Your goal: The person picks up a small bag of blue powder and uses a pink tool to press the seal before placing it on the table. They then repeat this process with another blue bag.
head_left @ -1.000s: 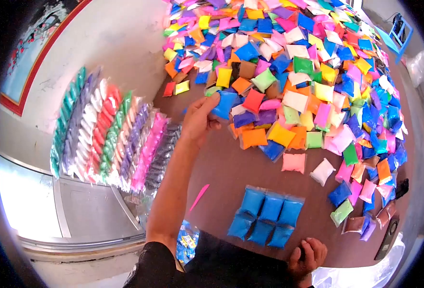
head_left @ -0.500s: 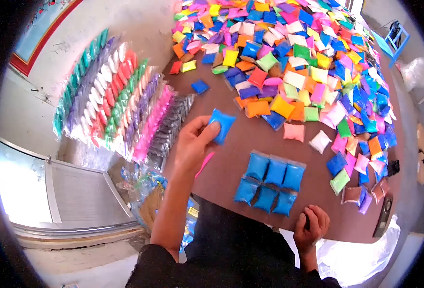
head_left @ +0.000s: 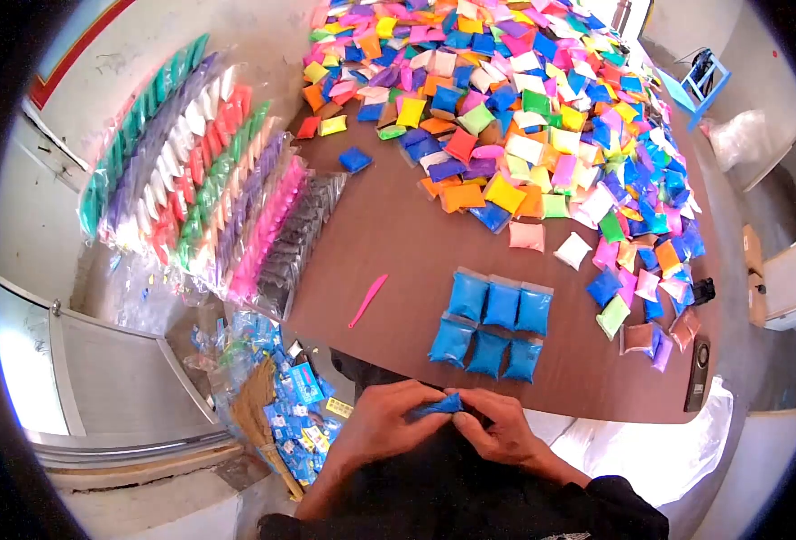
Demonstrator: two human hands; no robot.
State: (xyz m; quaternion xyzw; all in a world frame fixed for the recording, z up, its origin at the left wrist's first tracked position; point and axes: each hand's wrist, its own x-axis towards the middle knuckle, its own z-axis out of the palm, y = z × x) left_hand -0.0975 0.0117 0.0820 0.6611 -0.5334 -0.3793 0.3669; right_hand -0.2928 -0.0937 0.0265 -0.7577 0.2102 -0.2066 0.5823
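You've got a brown tabletop (head_left: 398,238) ahead, edges bowed by the lens. To your left: pale wall (head_left: 249,54) with smudges, lower corner of a red picture frame (head_left: 45,87) up high, grey metal-edged panel (head_left: 128,373) below, next to a glaring bright pane (head_left: 31,369). Far right, you see a blue chair or stool (head_left: 679,94), can't tell which, near a pale right-hand wall (head_left: 781,108). Strong light.

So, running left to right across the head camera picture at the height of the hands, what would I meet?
Grey panel → straw broom → left hand → small blue packet → right hand → white plastic.
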